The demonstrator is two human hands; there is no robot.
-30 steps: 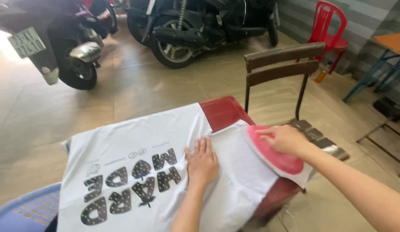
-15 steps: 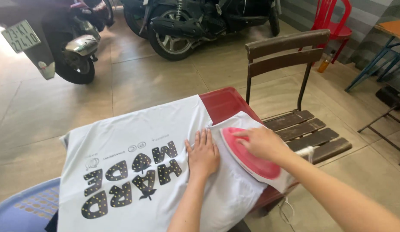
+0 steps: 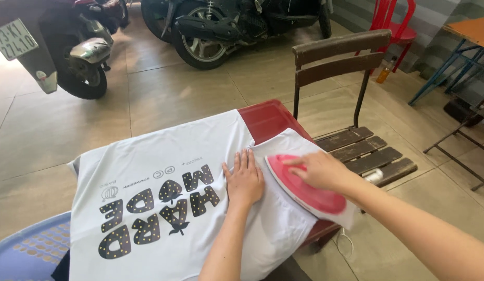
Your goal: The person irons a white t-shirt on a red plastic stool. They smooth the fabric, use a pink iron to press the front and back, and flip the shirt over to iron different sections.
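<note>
lighting: bright daylight, strongest top left | glare: sheen on beige tiled floor [image 3: 164, 88] | shadows: soft, under dark slatted wooden chair [image 3: 351, 104] | focus: sharp, slight wide-angle bend at edges

Red table [image 3: 268, 118]: mostly hidden under white T-shirt [image 3: 164, 171]; one corner visible. Shirt's lower hem cut off by bottom edge. Iron [image 3: 304, 184]: handle covered by right hand [image 3: 320, 169], soleplate not visible, cord only partly seen below table. Blue plastic chair [image 3: 28, 250]: cropped at bottom-left corner. Both forearms run out of frame. Motorbikes [image 3: 236, 26]: upper halves cut off at top. Small bottle [image 3: 383, 73] by red chair [image 3: 395, 23]: too small to identify. Orange table [image 3: 473, 31]: cropped at right edge.
</note>
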